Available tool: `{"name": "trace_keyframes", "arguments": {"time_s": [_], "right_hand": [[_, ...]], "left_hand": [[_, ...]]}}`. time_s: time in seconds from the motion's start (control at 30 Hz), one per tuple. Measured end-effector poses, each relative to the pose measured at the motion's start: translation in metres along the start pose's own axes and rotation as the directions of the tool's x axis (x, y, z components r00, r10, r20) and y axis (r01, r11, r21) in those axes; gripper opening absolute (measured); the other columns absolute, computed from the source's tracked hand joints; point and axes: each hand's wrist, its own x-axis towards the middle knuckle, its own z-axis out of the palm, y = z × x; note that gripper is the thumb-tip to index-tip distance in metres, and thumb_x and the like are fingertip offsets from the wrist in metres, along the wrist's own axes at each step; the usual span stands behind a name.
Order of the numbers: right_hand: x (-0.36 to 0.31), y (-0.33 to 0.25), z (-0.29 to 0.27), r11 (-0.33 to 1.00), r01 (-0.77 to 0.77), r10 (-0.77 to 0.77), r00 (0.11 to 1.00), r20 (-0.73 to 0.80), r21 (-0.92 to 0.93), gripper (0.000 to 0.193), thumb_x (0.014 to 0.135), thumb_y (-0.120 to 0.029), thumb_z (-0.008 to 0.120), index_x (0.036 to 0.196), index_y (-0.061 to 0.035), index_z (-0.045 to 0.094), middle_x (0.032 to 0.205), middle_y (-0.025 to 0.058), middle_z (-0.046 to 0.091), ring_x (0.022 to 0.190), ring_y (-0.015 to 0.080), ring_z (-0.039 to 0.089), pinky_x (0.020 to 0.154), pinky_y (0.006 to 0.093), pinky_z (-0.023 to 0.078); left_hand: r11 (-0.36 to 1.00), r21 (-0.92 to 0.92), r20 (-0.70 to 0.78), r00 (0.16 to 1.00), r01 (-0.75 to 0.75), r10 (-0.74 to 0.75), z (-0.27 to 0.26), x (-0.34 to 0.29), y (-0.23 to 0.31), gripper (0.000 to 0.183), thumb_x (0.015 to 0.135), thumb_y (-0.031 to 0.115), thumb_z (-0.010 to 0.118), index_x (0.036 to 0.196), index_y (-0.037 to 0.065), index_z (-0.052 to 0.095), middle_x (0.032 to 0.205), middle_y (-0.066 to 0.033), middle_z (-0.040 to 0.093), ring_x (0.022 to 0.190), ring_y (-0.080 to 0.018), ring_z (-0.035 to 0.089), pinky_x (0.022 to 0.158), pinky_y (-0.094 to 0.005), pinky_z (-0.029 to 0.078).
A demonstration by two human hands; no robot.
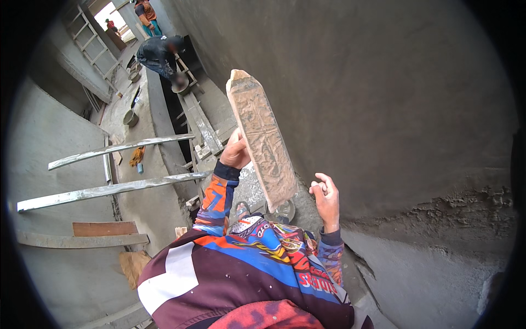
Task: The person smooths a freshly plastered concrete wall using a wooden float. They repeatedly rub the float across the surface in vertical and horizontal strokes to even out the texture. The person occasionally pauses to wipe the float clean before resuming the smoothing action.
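Observation:
My left hand (235,150) is closed on a long plastering float (261,134), gripping it from behind at its left side. The float stands nearly upright, slightly tilted, with its broad face toward me. Its far end comes to a blunt point, and wet brownish mortar with ridges coats the face. Any handle on its back is hidden. To the right of the float, apart from it, my right hand (327,202) is raised with loosely bent fingers and a gap between them; I see nothing held there. Beyond it rises a grey plastered wall (378,115).
Low on the wall is a rough mortar strip (466,214). Two long wooden bars (109,190) jut across the left. Below the float sits a round container (285,210). Farther off, a person in dark clothes (159,55) bends over planks (201,123); buckets (130,118) and a ladder (87,38) stand beyond.

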Motion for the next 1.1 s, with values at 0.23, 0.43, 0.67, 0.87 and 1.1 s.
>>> {"name": "trace_keyframes", "arguments": {"time_s": [0.23, 0.43, 0.67, 0.87, 1.1], "right_hand": [[-0.007, 0.016, 0.020, 0.995, -0.040, 0.024, 0.987, 0.161, 0.093, 0.027, 0.092, -0.007, 0.062, 0.117, 0.0028, 0.059, 0.071, -0.0026, 0.058, 0.068, 0.0032, 0.054, 0.063, 0.0210, 0.044], [-0.017, 0.044, 0.045, 0.874, 0.486, -0.468, 0.839, 0.277, 0.003, 0.056, 0.086, 0.003, 0.062, 0.140, -0.0027, 0.046, 0.132, 0.0146, 0.058, 0.123, 0.0243, 0.055, 0.104, 0.0343, 0.041], [-0.006, 0.105, 0.066, 0.953, 0.282, -0.303, 0.881, 0.364, 0.111, 0.045, 0.100, -0.027, 0.049, 0.135, 0.0004, 0.048, 0.129, 0.0141, 0.055, 0.118, 0.0247, 0.053, 0.103, 0.0370, 0.039], [-0.007, 0.022, 0.080, 0.932, 0.199, -0.299, 0.894, 0.333, 0.302, 0.059, 0.104, -0.047, 0.036, 0.125, 0.0048, 0.056, 0.112, 0.0125, 0.063, 0.102, 0.0210, 0.061, 0.095, 0.0357, 0.045], [-0.014, -0.040, 0.077, 0.854, 0.520, -0.506, 0.835, 0.218, -0.007, 0.032, 0.090, -0.012, 0.061, 0.117, 0.0044, 0.061, 0.107, 0.0178, 0.062, 0.099, 0.0301, 0.060, 0.091, 0.0404, 0.046]], "left_hand": [[0.902, -0.423, 0.073, 0.995, 0.087, -0.062, -0.009, -0.011, -0.013, 0.066, 0.087, 0.009, 0.069, 0.143, -0.003, 0.037, 0.138, -0.0170, 0.052, 0.124, -0.0277, 0.055, 0.104, -0.0415, 0.046], [0.927, -0.366, 0.214, 0.977, 0.085, -0.005, 0.018, -0.005, -0.010, 0.065, 0.086, 0.006, 0.068, 0.143, -0.003, 0.037, 0.139, -0.0172, 0.052, 0.125, -0.0278, 0.054, 0.105, -0.0414, 0.045], [0.956, -0.282, 0.255, 0.967, 0.082, -0.008, 0.036, -0.001, -0.005, 0.066, 0.085, -0.002, 0.065, 0.144, -0.003, 0.036, 0.139, -0.0171, 0.051, 0.127, -0.0285, 0.053, 0.107, -0.0419, 0.043], [0.995, -0.099, 0.058, 0.998, 0.028, -0.023, 0.046, -0.003, -0.006, 0.065, 0.087, 0.002, 0.066, 0.144, 0.001, 0.034, 0.138, -0.0135, 0.052, 0.125, -0.0258, 0.054, 0.107, -0.0425, 0.042], [0.939, 0.342, -0.478, 0.854, -0.033, 0.204, 0.068, 0.011, -0.041, 0.044, 0.081, 0.007, 0.070, 0.119, -0.001, 0.049, 0.108, -0.0075, 0.061, 0.099, -0.0168, 0.061, 0.090, -0.0320, 0.052]]}}
